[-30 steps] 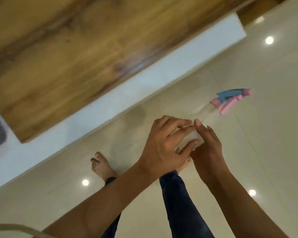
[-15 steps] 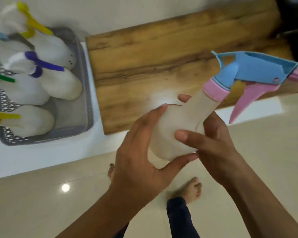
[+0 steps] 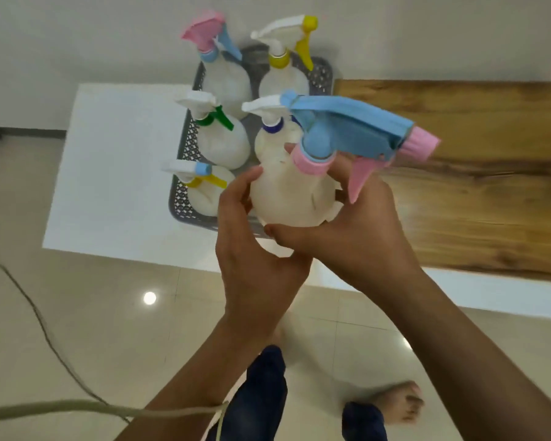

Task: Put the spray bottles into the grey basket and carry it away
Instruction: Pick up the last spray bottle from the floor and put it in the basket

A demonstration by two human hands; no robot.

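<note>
1. Head view: both hands clasp one white spray bottle (image 3: 291, 198) above the near right corner of the grey basket (image 3: 185, 198).
2. The left hand (image 3: 252, 249) cups the bottle's round body from the left; its fingers (image 3: 236, 189) curl up the side and the thumb runs under the base.
3. The right hand (image 3: 357, 230) wraps the body from the right; its thumb (image 3: 287, 232) lies across the bottom and one fingertip shows just behind the pink collar.
4. The held bottle's blue sprayer head (image 3: 347, 125) points right, over the wooden tabletop (image 3: 474, 192), with a pink nozzle at its tip and a pink trigger hanging just above the right hand.
5. Whether the bottle's base touches the basket cannot be told; the hands hide it.
6. Five other spray bottles stand upright in the basket, with pink-and-blue (image 3: 213, 36), yellow (image 3: 287, 36), green (image 3: 210, 116), dark blue (image 3: 269, 122) and yellow-and-blue (image 3: 198, 175) tops.
7. The basket sits on a white surface (image 3: 115, 160) left of the wood.
</note>
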